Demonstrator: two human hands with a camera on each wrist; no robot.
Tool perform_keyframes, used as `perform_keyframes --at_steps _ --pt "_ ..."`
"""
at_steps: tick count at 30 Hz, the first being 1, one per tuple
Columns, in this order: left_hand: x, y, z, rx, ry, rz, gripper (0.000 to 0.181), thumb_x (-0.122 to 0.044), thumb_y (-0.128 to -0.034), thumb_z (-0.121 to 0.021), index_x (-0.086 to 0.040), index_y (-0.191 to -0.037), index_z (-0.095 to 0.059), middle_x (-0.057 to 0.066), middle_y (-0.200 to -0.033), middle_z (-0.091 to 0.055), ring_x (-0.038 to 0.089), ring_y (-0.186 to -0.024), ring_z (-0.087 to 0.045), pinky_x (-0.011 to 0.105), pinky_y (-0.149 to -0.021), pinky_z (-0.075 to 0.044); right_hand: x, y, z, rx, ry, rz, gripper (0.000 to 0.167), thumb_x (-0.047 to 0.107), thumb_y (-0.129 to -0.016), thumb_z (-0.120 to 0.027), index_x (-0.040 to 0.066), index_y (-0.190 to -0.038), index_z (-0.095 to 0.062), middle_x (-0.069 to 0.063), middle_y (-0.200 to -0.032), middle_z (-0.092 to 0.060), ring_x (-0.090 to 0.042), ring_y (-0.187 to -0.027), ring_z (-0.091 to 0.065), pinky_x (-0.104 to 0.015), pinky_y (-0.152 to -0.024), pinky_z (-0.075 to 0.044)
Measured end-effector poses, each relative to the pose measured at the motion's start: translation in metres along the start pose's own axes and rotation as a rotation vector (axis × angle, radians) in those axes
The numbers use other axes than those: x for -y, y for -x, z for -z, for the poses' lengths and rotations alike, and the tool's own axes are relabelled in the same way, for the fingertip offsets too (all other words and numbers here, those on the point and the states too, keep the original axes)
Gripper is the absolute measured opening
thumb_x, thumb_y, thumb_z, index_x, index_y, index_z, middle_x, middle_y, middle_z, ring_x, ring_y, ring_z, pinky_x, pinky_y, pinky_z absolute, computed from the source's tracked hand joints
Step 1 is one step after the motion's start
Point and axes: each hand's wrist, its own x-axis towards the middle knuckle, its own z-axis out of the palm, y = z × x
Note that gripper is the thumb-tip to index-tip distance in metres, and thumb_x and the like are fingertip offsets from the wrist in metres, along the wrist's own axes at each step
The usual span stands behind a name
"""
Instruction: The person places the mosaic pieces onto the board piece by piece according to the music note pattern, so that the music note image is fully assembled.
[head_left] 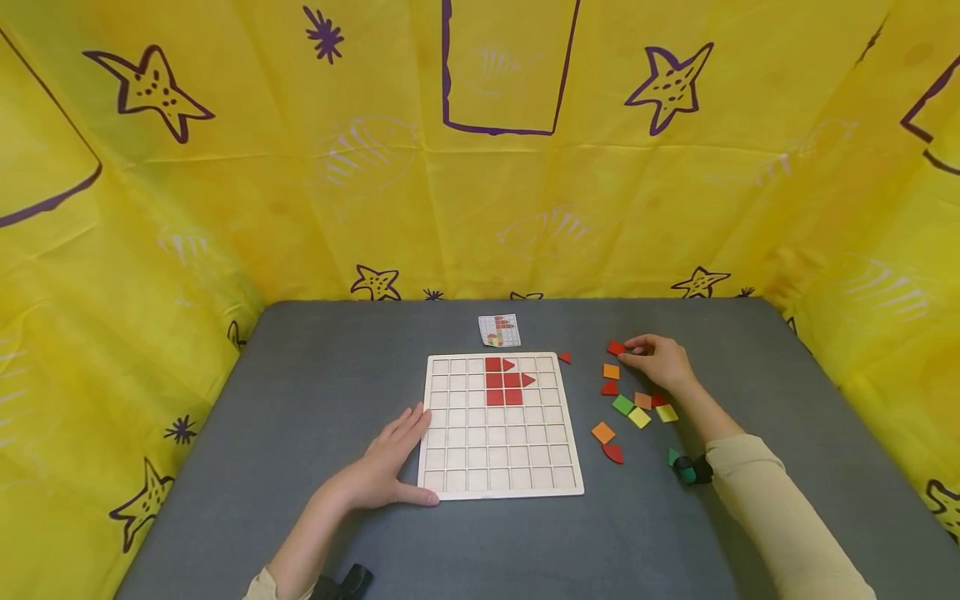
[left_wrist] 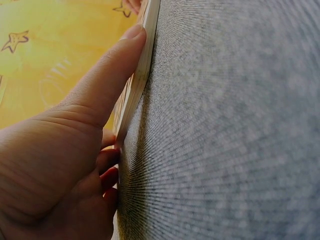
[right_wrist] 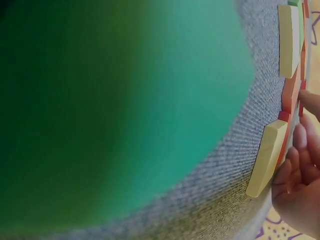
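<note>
Seven red pieces (head_left: 495,381) sit in the grid of the pale board (head_left: 517,458), five squares and two triangles, grouped by the middle of its far edge. The board lies around the middle of the grey table (head_left: 315,375). The person's left hand (head_left: 382,467) rests against the board's left edge, fingers extended and touching it, thumb at the near left corner.

Over to the right, the right hand (head_left: 660,362) pinches a red tile (head_left: 617,347) between thumb and fingertip, low at the table surface, well out from the board's far right corner. Just beside that corner lies a small red triangle (head_left: 565,357).

Between the board's right edge and the right arm there's a loose scatter: an orange square (head_left: 611,372) nearest the held tile, a green square (head_left: 622,405) touching or almost touching a yellow one, more orange, red and yellow pieces close around them, and a rounded red piece (head_left: 613,452) toward the near side. A green piece (head_left: 673,457) is partly hidden by the dark device at the right wrist.

A small printed card (head_left: 498,330) lies between the board's far edge and the table's far edge. Yellow cloth (head_left: 480,192) with starfish drawings hangs behind the table and along both sides.
</note>
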Motion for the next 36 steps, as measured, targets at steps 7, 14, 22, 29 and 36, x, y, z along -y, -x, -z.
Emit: perform_keyframes --at_steps 7,14,22,29,36 --pt "-0.001 0.001 0.000 0.008 -0.005 0.006 0.119 -0.058 -0.0713 -0.080 -0.004 -0.156 -0.016 0.015 -0.162 -0.009 0.036 -0.148 -0.005 0.062 -0.111 -0.014 0.006 0.011 -0.004 -0.025 -0.067 0.016 0.044 0.037 -0.088 -0.073 0.004 -0.116 -0.068 -0.014 -0.102 -0.067 -0.029 -0.089 -0.059 -0.037 -0.075 -0.045" --pt "0.000 0.001 0.000 0.004 -0.016 0.020 0.119 -0.058 -0.0702 -0.080 -0.005 -0.156 -0.016 0.013 -0.163 -0.008 0.034 -0.148 -0.004 0.061 -0.112 -0.015 0.024 0.024 -0.014 -0.005 -0.146 0.038 0.040 0.035 -0.087 -0.075 0.007 -0.115 -0.069 -0.011 -0.099 -0.066 -0.025 -0.082 -0.057 -0.032 -0.066 -0.046" --pt "0.001 0.001 0.000 0.000 -0.021 0.022 0.120 -0.058 -0.0699 -0.080 -0.005 -0.156 -0.016 0.013 -0.163 -0.008 0.034 -0.148 -0.005 0.061 -0.111 -0.015 0.049 0.035 -0.035 0.030 -0.247 0.078 0.038 0.036 -0.081 -0.080 0.010 -0.109 -0.072 -0.004 -0.091 -0.065 -0.021 -0.075 -0.055 -0.027 -0.060 -0.047" --pt "0.000 0.002 0.000 -0.002 -0.018 0.022 0.120 -0.058 -0.0699 -0.080 -0.005 -0.156 -0.016 0.013 -0.163 -0.008 0.034 -0.148 -0.005 0.061 -0.111 -0.015 0.070 0.040 -0.054 0.092 -0.260 0.130 0.031 0.030 -0.080 -0.081 0.012 -0.103 -0.073 -0.001 -0.088 -0.064 -0.018 -0.076 -0.055 -0.028 -0.065 -0.043" --pt "0.000 0.001 0.000 -0.003 -0.007 -0.004 0.118 -0.057 -0.0712 -0.080 -0.003 -0.155 -0.017 0.015 -0.162 -0.009 0.036 -0.148 -0.006 0.062 -0.111 -0.015 0.085 0.043 -0.065 0.184 -0.218 0.211 0.027 0.024 -0.080 -0.082 0.009 -0.102 -0.073 -0.001 -0.085 -0.061 -0.021 -0.078 -0.051 -0.031 -0.066 -0.040"
